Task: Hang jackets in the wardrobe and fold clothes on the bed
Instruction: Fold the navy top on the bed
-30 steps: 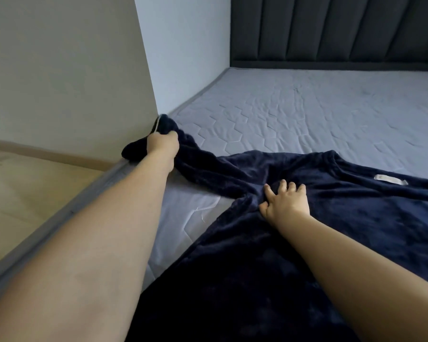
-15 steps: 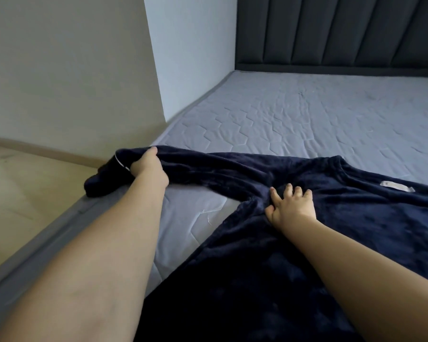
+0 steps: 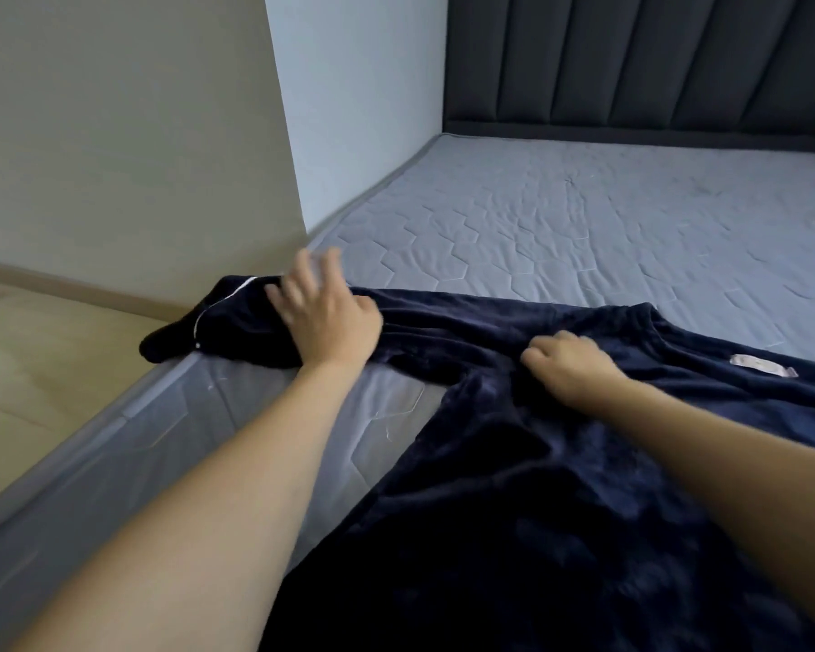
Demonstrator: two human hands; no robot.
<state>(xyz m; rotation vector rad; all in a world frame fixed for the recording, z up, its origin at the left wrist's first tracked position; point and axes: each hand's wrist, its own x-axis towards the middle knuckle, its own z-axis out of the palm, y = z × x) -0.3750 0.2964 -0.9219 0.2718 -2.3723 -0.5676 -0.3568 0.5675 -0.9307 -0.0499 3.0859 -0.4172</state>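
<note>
A navy fleece top [image 3: 561,510] lies spread on the grey quilted mattress [image 3: 584,218], its white label [image 3: 763,367] facing up near the collar. Its long sleeve [image 3: 448,329] stretches left, and the cuff [image 3: 184,331] with white piping hangs over the bed's edge. My left hand [image 3: 325,317] is over the sleeve near the cuff, fingers spread and blurred, gripping nothing. My right hand [image 3: 570,364] rests where the sleeve joins the body, fingers curled into the fabric.
A dark padded headboard [image 3: 655,63] stands at the far end of the bed. A beige wall [image 3: 114,134] and a pale blue wall corner [image 3: 358,110] lie close on the left. Wooden floor [image 3: 29,378] runs beside the grey bed frame [image 3: 90,463].
My left hand pulled the sleeve down and left until it lay straight, then let go and spread its fingers. My right hand's fingers went from flat to curled.
</note>
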